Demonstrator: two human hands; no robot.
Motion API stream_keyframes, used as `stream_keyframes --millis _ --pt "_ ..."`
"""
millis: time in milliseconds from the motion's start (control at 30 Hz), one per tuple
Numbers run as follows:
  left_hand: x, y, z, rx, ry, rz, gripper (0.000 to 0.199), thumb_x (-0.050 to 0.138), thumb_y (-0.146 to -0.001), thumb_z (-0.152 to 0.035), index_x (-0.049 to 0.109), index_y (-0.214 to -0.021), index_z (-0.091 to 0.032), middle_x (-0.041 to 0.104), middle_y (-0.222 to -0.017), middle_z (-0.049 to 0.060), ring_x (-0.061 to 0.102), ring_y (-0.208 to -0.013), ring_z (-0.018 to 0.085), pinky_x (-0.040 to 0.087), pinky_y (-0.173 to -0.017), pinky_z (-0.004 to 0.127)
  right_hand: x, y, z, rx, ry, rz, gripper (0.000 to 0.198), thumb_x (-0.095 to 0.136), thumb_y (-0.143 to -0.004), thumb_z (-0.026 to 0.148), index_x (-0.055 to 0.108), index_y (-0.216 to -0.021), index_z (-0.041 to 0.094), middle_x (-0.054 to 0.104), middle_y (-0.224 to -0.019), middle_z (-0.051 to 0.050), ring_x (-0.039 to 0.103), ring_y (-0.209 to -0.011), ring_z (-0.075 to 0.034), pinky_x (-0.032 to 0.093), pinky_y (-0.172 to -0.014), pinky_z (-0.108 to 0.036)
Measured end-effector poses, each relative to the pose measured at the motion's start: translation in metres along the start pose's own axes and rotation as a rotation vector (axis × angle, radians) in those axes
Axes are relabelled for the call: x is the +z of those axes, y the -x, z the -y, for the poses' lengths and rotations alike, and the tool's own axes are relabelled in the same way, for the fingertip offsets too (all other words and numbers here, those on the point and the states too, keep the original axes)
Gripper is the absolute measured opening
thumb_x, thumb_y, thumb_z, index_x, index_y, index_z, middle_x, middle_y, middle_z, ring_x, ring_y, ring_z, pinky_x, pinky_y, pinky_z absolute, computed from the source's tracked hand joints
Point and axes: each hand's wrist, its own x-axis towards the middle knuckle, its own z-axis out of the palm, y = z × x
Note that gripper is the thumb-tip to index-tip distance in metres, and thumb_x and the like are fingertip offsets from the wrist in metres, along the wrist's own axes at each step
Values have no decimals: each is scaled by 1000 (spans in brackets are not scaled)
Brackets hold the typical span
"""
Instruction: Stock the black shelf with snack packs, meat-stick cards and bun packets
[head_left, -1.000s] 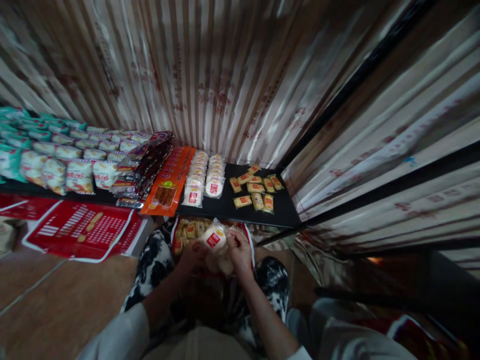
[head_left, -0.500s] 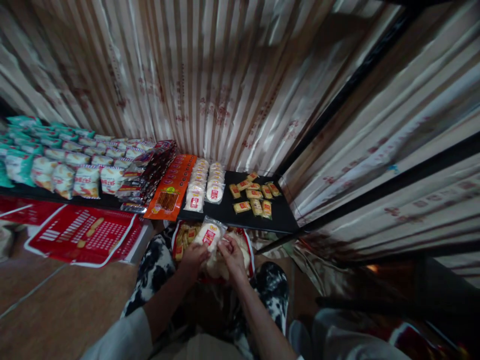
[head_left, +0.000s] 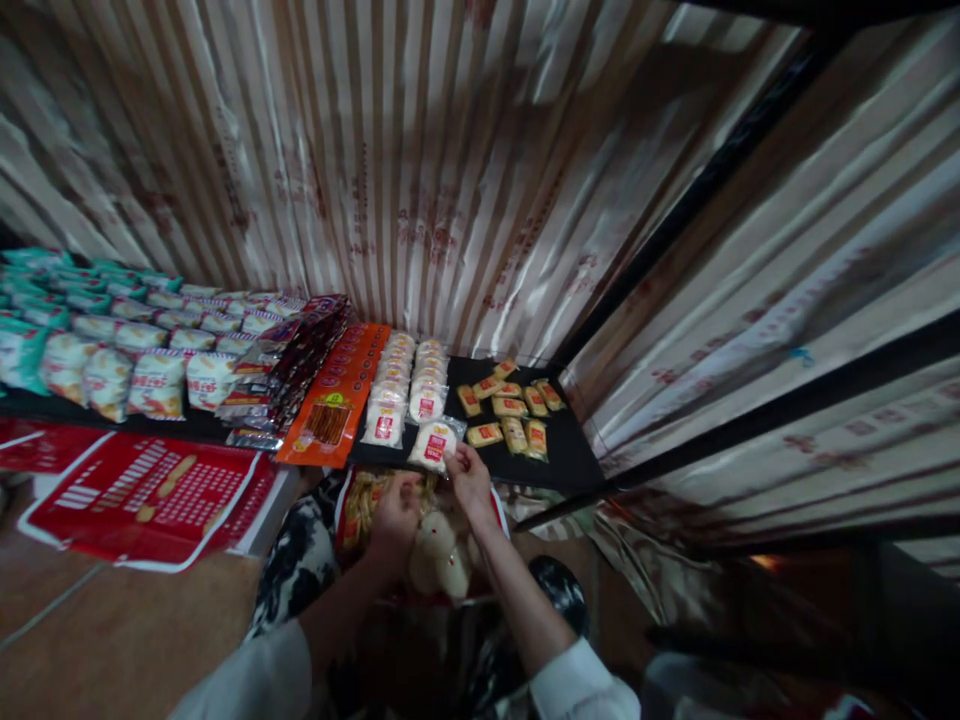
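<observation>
My right hand (head_left: 470,482) pinches the edge of a white rice cracker packet (head_left: 433,443) with a red label. That packet lies at the front edge of the black shelf (head_left: 559,465), just before the two rows of similar rice cracker packets (head_left: 427,395). Lower and to the left, my left hand (head_left: 397,512) is over the open red bag (head_left: 501,512) on my lap, apart from the packet. Its fingers look curled, but they are blurred. Inside the bag are more white rice crackers (head_left: 439,555) and yellow-wrapped snacks (head_left: 362,505).
Small yellow snack packets (head_left: 510,407) lie loosely on the shelf's right. An orange bag (head_left: 330,405), a dark stack of packets (head_left: 281,370) and puffy white snack bags (head_left: 157,380) stand leftward. A black metal bar (head_left: 645,265) slants at right. A red printed bag (head_left: 142,495) hangs below the shelf.
The rice cracker packet has moved from above the bag up onto the shelf's front edge with my right hand. My left hand has let go of it and stays lower, over the bag.
</observation>
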Motion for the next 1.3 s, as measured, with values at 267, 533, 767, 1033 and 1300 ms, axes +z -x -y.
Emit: stream_keyframes --millis 267,533,767,1033,1300 --pt "12 -31 -26 296 -444 75 37 46 -71 -4 62 -102 -17 53 -127 8 44 -120 23 35 -105 41 20 -45 -8 -83 265 -3 27 54 -73 36 60 -94 19 66 -70 1 60 -60 -14 48 -57 -25" --pt "25 -56 -11 347 -546 111 45 43 -72 -5 59 -113 -13 46 -136 10 37 -128 24 32 -109 40 23 -51 -4 -216 702 -52 27 50 -80 32 63 -101 20 66 -81 -4 60 -71 -18 44 -64 -27" --pt "30 -61 -1 367 -582 116 49 43 -69 -4 58 -115 -11 47 -135 12 35 -129 26 32 -109 41 29 -49 -6 -337 784 -109 39 47 -82 31 56 -116 15 64 -92 -11 57 -86 -23 43 -77 -33" --pt "30 -65 -6 338 -582 150 47 43 -69 -4 60 -113 -9 47 -135 13 34 -129 26 31 -109 40 32 -49 -11 -327 777 -89 42 46 -84 34 52 -123 17 63 -99 -11 56 -88 -23 43 -79 -33" --pt "27 -62 -2 371 -625 203 41 44 -72 -5 60 -109 -13 42 -140 10 28 -133 25 27 -111 40 30 -44 -5 -316 790 -47 43 43 -87 33 51 -123 12 59 -113 -14 51 -106 -24 39 -92 -37"
